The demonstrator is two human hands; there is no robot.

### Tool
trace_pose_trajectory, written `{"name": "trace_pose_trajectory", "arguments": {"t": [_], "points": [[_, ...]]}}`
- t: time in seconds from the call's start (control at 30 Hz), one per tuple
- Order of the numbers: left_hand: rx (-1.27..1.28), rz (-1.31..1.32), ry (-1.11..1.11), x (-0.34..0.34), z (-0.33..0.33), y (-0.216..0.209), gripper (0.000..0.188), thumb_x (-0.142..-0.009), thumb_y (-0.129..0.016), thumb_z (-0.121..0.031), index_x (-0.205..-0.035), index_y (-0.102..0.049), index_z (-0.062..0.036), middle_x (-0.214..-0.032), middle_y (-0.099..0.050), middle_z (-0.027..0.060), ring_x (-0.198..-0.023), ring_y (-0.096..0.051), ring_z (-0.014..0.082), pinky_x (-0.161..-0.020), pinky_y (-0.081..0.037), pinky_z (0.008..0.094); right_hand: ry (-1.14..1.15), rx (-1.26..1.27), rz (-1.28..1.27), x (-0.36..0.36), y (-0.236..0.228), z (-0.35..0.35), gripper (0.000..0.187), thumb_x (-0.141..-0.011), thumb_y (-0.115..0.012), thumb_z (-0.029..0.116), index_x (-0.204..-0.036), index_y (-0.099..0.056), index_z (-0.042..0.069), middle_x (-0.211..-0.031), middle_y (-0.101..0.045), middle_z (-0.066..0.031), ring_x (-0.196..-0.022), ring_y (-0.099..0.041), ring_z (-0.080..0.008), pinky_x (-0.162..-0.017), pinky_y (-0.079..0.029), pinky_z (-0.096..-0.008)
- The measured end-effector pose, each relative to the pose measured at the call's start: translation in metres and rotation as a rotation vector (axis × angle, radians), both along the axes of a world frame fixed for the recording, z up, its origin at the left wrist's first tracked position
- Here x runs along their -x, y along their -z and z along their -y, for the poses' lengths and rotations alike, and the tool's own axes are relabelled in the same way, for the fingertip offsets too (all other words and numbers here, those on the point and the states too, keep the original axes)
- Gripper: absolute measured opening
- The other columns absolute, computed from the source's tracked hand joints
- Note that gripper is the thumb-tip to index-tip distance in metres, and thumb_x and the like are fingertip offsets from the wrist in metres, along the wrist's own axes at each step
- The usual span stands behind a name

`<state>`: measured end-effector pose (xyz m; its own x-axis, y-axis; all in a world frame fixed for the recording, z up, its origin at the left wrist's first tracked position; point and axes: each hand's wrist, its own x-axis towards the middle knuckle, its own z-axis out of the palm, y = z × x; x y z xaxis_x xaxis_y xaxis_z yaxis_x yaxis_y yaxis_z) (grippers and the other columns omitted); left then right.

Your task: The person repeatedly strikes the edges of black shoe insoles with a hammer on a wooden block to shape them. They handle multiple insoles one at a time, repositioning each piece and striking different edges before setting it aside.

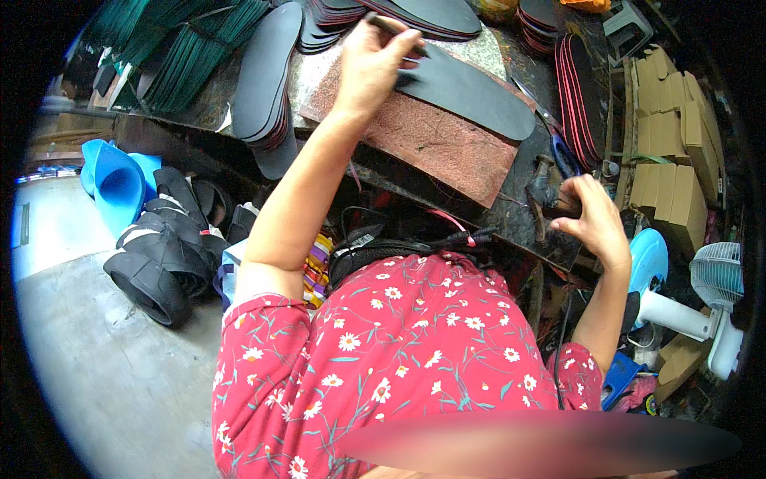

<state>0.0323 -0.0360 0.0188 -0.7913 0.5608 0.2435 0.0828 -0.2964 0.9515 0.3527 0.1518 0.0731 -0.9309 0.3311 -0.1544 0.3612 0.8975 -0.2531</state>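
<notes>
My left hand (369,72) is closed round a slim dark stick-like tool (388,26), its exact kind unclear, over one end of a black shoe sole (471,92). That sole lies flat across a rough reddish-brown block (447,148) on the workbench. At the bench's right side, my right hand (594,219) has thumb and fingers apart, with nothing visible in its grasp. Beside its fingertips is a hammer (542,185) with a worn metal head. Just beyond lie scissors (565,153) with blue handles, blades pointing away toward the sole's rounded end.
Stacks of black soles (267,76) surround the block, one stack red-edged (576,104). Dark green strips (203,56) fill the far left. Black slippers (159,271) and a blue plastic object (120,176) are at left. Cardboard boxes (670,191) and a fan (716,275) stand at right.
</notes>
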Motion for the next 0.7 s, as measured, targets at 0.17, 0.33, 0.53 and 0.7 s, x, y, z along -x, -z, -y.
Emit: {"name": "trace_pose_trajectory", "arguments": {"t": [0.17,0.33,0.53,0.7], "points": [[0.161,-0.047,0.061,-0.005,-0.031,0.015,0.016,-0.089,-0.069,-0.011,-0.095,-0.059,-0.0009,-0.084,-0.068,0.0071,-0.072,-0.065,0.0114,-0.062,-0.056,0.0240,0.045,0.031,-0.170,-0.038,0.027,-0.016,0.035,-0.073,-0.076,0.017,-0.105,-0.063,0.007,-0.100,-0.065,-0.0109,-0.096,-0.060,-0.0325,-0.082,-0.046,-0.0388],[0.150,-0.079,-0.048,0.005,-0.037,0.023,0.015,-0.088,-0.070,-0.012,-0.093,-0.061,-0.0006,-0.080,-0.068,0.0067,-0.069,-0.065,0.0108,-0.061,-0.055,0.0239,0.375,0.701,-0.418,-0.050,0.030,-0.027,0.032,-0.095,-0.062,0.017,-0.121,-0.060,0.000,-0.091,-0.064,-0.0030,-0.081,-0.058,-0.0109,-0.070,-0.047,-0.0259],[0.131,-0.175,-0.128,-0.003,-0.039,0.010,0.014,-0.086,-0.072,-0.012,-0.091,-0.063,-0.0010,-0.077,-0.069,0.0059,-0.068,-0.066,0.0110,-0.062,-0.055,0.0269,0.334,0.789,-0.600,0.014,0.009,-0.016,0.041,-0.095,-0.061,0.011,-0.135,-0.052,0.003,-0.094,-0.061,-0.0038,-0.076,-0.055,-0.0088,-0.066,-0.046,-0.0230],[0.204,-0.194,-0.124,0.001,-0.048,0.011,0.014,-0.084,-0.074,-0.012,-0.088,-0.066,-0.0005,-0.074,-0.070,0.0060,-0.066,-0.065,0.0098,-0.062,-0.053,0.0250,0.227,0.488,-0.557,0.069,0.015,-0.010,0.038,-0.094,-0.064,0.021,-0.131,-0.060,0.013,-0.083,-0.067,-0.0024,-0.066,-0.056,-0.0063,-0.063,-0.048,-0.0243]]}}
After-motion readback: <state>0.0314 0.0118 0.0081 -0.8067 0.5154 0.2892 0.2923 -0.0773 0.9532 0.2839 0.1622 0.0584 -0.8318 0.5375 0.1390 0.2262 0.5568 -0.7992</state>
